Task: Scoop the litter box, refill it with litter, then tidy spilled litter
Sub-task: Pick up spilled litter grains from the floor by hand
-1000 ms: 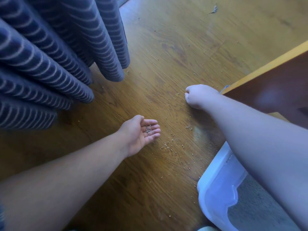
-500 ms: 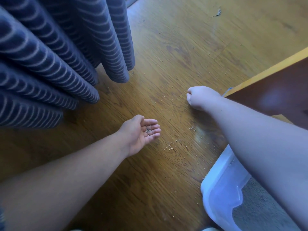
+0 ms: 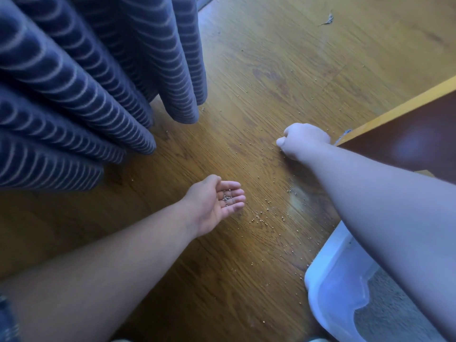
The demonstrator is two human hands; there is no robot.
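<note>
Nearest, at five o'clock, the white plastic litter box (image 3: 330, 287) sat on the brown wooden floor (image 3: 271, 58), with the scattered beige litter grains (image 3: 261, 217) lying just beyond it toward the centre. At nine o'clock of that scatter the left hand (image 3: 217, 203) lay palm up, its fingers relaxed and cupped under a small heap of gathered grains (image 3: 225, 197), best kept level and low. Farther off at one o'clock the right hand (image 3: 303, 141) rested on the floor with its fingers curled under; whether they pinched any grains could not be told, and sweeping strays toward the cupped palm would likely beat picking them singly.
</note>
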